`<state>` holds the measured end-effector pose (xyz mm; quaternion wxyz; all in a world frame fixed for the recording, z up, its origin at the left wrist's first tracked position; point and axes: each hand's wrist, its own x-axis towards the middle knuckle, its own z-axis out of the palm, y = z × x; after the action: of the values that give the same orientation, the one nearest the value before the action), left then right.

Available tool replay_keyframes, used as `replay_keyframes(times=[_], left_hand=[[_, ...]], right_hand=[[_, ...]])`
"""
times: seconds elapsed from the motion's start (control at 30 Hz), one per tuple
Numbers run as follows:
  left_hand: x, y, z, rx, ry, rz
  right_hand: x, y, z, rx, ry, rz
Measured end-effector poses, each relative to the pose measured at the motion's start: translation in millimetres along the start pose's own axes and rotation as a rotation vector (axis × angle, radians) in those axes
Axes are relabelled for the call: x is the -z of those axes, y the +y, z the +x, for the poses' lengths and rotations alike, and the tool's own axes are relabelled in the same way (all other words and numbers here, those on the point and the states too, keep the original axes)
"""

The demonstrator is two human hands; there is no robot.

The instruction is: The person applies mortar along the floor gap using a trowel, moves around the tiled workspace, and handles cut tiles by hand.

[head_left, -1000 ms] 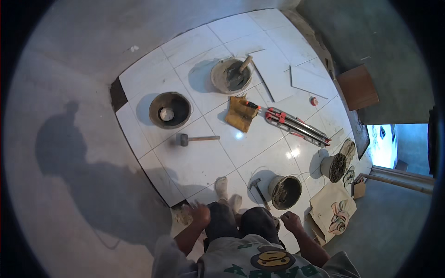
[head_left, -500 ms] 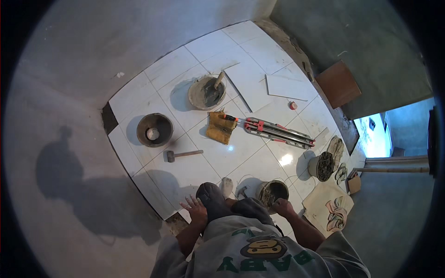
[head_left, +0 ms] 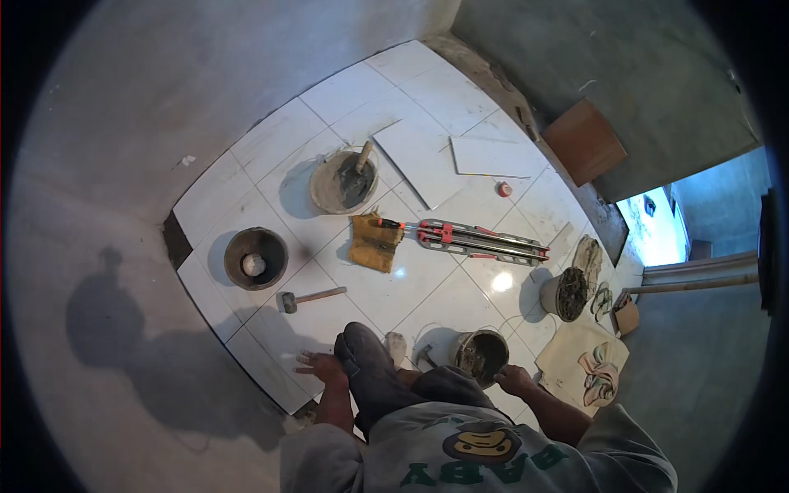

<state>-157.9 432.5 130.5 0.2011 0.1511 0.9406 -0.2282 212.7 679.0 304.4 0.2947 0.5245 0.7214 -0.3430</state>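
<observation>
Apparently placed within easy reach: mortar bucket (head_left: 457,348) at lower centre-right, hammer (head_left: 425,355) just left of it on tiled floor (head_left: 436,304). Right hand (head_left: 514,380) curls by the rim; cannot tell if it grips anything. Left hand (head_left: 329,369) spreads empty, perhaps for balance.

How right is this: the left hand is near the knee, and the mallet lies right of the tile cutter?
Only the side is wrong: the head view shows the mallet left of the tile cutter. The left hand is near the knee, as stated.
</observation>
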Motion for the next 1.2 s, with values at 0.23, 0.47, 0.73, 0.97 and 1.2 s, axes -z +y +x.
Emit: replay_keyframes(times=[0.23, 0.47, 0.73, 0.97, 1.2], left_hand=[[102.4, 1.9, 27.3, -0.093, -0.043, -0.324], [233.9, 35.0, 70.6, -0.213, 0.269, -0.812], [294.9, 46.7, 97.4, -0.192, 0.117, -0.976], [291.6, 38.2, 119.0, -0.182, 0.047, -0.876], [285.1, 28.4, 120.2, -0.047, 0.028, -1.185]], right_hand=[[43.1, -16.0, 33.6, 0.090, 0.131, -0.025], [99.6, -131.1, 83.4, 0.231, 0.185, 0.078], [153.1, -251.9, 120.7, 0.376, 0.127, -0.046], [177.0, -264.7, 151.6, 0.435, 0.218, -0.043], [187.6, -276.6, 161.8, 0.356, 0.012, -0.222]])
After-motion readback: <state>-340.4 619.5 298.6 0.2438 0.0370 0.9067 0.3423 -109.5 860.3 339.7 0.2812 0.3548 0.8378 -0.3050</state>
